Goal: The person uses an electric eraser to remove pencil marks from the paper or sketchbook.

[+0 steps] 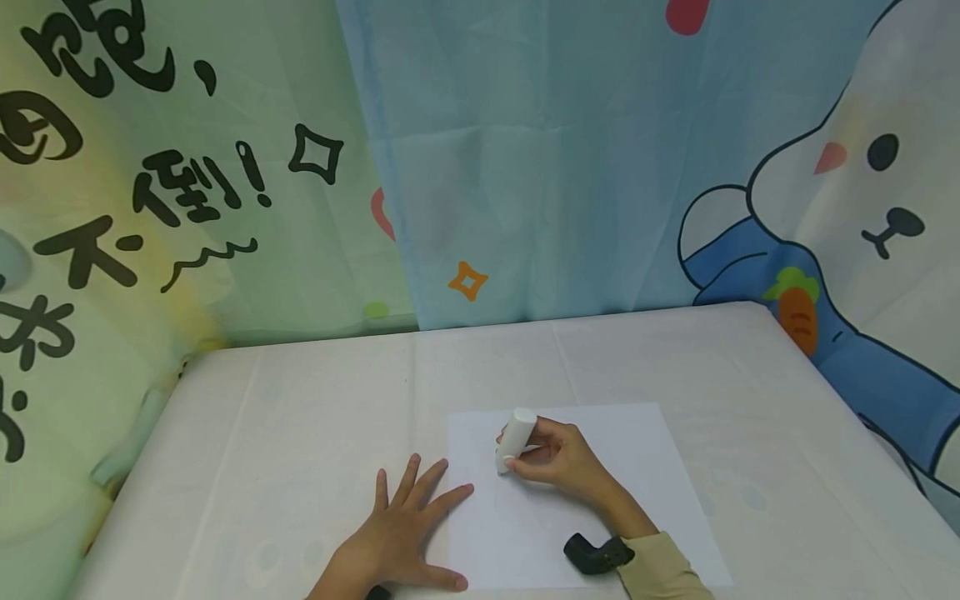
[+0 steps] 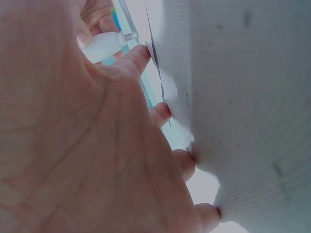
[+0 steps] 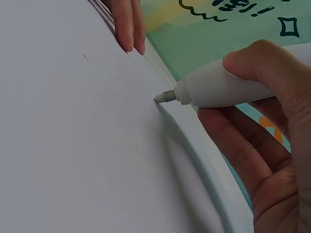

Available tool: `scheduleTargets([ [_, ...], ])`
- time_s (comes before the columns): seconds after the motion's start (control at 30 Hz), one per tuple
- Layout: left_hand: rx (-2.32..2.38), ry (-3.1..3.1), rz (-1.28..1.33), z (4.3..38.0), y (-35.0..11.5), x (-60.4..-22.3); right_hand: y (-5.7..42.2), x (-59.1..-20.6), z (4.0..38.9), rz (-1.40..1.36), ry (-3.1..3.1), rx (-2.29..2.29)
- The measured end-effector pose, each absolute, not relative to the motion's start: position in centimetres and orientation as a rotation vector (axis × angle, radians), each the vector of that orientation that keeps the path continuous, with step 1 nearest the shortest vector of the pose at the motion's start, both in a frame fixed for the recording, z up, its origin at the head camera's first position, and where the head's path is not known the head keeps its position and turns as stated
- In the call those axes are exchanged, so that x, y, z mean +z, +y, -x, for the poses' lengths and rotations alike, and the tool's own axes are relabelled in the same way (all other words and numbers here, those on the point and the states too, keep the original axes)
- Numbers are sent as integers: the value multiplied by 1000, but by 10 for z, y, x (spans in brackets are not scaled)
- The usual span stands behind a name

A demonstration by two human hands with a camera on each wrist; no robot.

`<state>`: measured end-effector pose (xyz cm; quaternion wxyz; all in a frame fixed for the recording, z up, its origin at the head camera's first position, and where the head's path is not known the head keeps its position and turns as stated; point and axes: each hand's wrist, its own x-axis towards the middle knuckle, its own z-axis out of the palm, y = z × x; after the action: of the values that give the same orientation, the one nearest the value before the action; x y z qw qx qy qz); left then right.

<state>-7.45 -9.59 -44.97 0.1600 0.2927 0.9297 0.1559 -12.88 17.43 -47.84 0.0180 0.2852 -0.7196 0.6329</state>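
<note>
A thick white electric eraser (image 1: 517,440) with a narrow grey tip leans over a sheet of white paper (image 1: 645,483). My right hand (image 1: 562,457) grips its body between thumb and fingers. In the right wrist view the tip (image 3: 164,97) meets the paper's surface. My left hand (image 1: 405,529) lies with fingers spread at the sheet's left edge, its thumb and index fingertip over the paper and the other fingers on the white tablecloth. The left wrist view shows its palm and fingertips (image 2: 141,56) pressing down.
A white cloth covers the table (image 1: 315,408). Behind it hangs a printed curtain (image 1: 525,167) with lettering and a cartoon animal. A black wrist camera (image 1: 596,554) sits on the right wrist, low over the paper. A small faint mark (image 3: 86,57) shows on the sheet.
</note>
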Motion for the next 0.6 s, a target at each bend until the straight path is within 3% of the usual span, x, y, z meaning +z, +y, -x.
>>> scheduleTargets([
  [0.6, 452, 2662, -843, 74, -96, -449, 173, -478, 129, -893, -2194, 1966],
])
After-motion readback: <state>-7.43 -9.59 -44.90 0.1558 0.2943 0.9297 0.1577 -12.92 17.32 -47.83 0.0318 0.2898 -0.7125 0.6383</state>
